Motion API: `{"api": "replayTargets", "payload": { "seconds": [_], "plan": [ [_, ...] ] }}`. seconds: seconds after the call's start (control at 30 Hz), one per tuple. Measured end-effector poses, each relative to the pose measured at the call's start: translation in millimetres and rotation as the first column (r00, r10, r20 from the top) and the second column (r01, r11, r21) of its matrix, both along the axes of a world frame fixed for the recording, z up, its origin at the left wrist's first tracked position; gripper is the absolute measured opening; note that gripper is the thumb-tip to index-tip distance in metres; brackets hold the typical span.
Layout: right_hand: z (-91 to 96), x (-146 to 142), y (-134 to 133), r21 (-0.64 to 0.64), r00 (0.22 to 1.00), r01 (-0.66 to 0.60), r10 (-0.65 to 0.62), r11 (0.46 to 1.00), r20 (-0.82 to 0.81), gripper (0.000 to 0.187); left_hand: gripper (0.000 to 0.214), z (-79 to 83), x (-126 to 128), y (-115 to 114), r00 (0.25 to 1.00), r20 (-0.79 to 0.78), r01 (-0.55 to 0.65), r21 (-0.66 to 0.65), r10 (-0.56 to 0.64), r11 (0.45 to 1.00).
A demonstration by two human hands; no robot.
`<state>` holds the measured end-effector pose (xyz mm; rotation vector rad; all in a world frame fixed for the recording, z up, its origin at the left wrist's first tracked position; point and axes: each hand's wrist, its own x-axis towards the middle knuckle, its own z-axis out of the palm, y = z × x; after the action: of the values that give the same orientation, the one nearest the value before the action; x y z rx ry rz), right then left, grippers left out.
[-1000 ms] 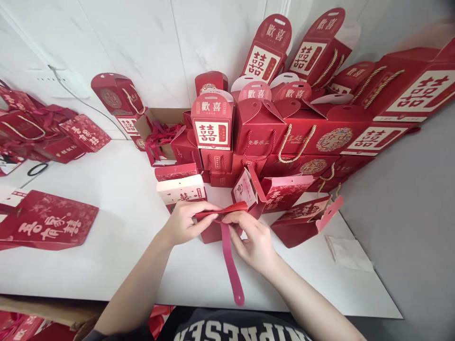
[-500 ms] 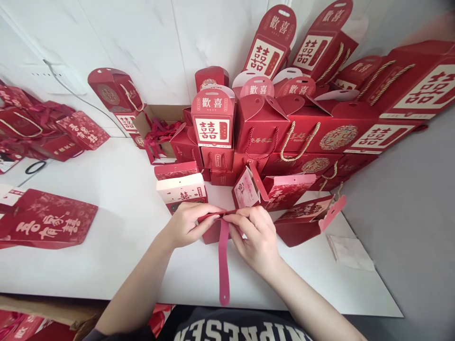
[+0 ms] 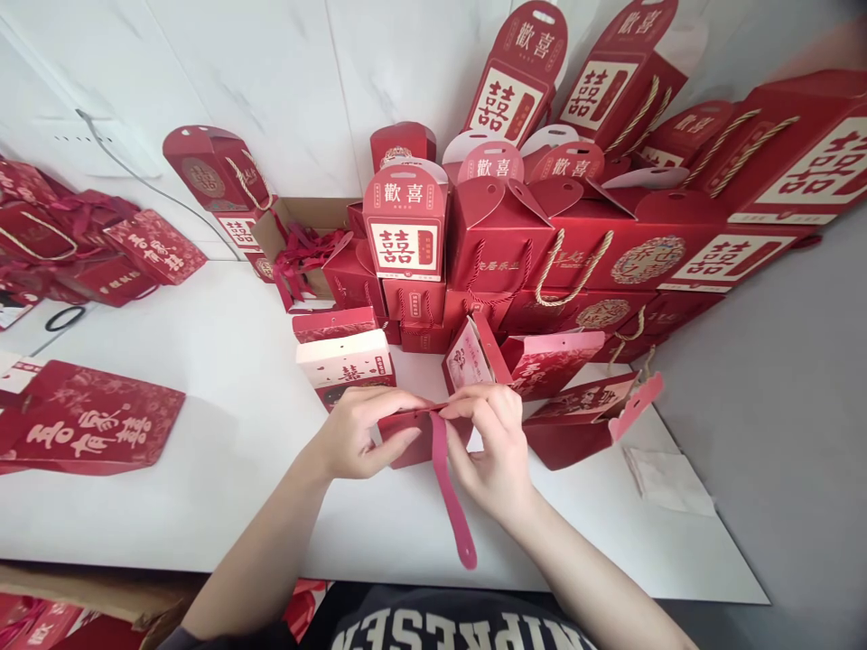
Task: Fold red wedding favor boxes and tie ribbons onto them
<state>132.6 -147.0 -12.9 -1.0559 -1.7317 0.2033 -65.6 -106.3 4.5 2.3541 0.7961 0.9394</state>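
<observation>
A small red gift box (image 3: 414, 449) stands before me on the white table, partly covered by my hands. From its top edge a long pink strap (image 3: 450, 492) with a rounded end hangs toward me. My left hand (image 3: 362, 433) holds the box at its upper left, fingers along the top edge and thumb against the front. With its fingertips my right hand (image 3: 489, 442) pinches the strap's upper end at the box's top edge. How the strap joins the box is hidden by the fingers.
Beyond my hands stand a cream-and-red box (image 3: 345, 357) and an open red box (image 3: 589, 415). Stacked red boxes with rope handles (image 3: 575, 262) line the wall. A carton of ribbons (image 3: 308, 248) is behind; a flat red box (image 3: 101, 415) lies left, a folded tissue (image 3: 667, 478) right.
The strap's upper end has shifted slightly right and its free end has swung right. My left thumb has moved down from the box's top edge, away from the strap.
</observation>
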Motion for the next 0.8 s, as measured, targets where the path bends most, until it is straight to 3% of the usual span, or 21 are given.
{"api": "replayTargets", "payload": {
  "seconds": [0.2, 0.3, 0.4, 0.63, 0.7, 0.8],
  "plan": [
    [7.8, 7.4, 1.9, -0.015, 0.979, -0.173, 0.170, 0.985, -0.111, 0.017, 0.007, -4.0, 11.8, -0.9, 0.981, 0.160, -0.096, -0.097, 0.111, 0.991],
    [12.9, 15.2, 3.5, 0.104, 0.957, -0.286, 0.288, 0.953, -0.013, 0.022, 0.008, -5.8, 11.5, 0.1, 0.974, 0.181, -0.102, -0.191, 0.138, 0.976],
    [19.3, 19.1, 6.8, 0.167, 0.948, -0.317, 0.307, 0.934, 0.087, 0.025, 0.006, -8.2, 10.1, 1.3, 0.962, 0.211, -0.121, -0.239, 0.174, 0.963],
    [36.7, 23.4, 28.0, -0.034, 0.907, -0.392, 0.393, 0.919, 0.152, 0.048, 0.011, -13.0, 4.0, 5.1, 0.966, 0.217, -0.079, -0.260, 0.138, 0.962],
    [38.2, 27.1, 35.1, -0.048, 0.908, -0.368, 0.370, 0.928, 0.198, 0.047, 0.011, -14.0, 0.2, 7.1, 0.968, 0.232, -0.025, -0.295, 0.097, 0.955],
    [39.2, 30.0, 43.3, 0.025, 0.947, -0.212, 0.199, 0.977, 0.252, 0.036, 0.012, -15.7, -3.6, 9.3, 0.960, 0.281, 0.085, -0.364, 0.022, 0.928]
  ]
}}
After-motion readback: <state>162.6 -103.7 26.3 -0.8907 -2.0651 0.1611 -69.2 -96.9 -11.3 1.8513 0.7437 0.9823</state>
